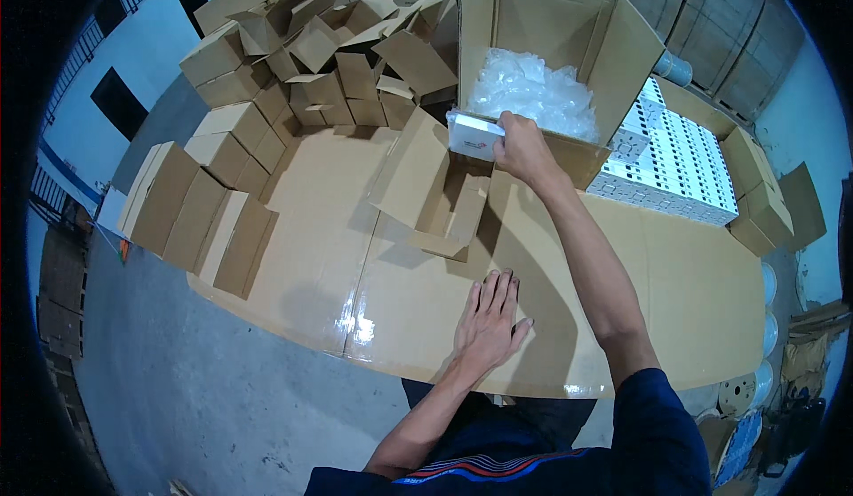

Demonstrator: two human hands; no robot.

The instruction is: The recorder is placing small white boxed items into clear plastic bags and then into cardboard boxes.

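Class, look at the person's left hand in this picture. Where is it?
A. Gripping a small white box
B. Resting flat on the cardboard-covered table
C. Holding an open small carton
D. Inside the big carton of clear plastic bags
B: the left hand lies palm down, fingers spread, on the cardboard-covered table, while the right hand holds the small white box.

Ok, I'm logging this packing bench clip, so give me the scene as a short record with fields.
Left hand: left hand flat on the glossy cardboard-covered table, empty
Right hand: right hand gripping a small white rectangular box
Nearest: small open brown carton
Behind: large open brown carton holding clear plastic bags
Right: tray of white boxes
Left: folded brown cartons
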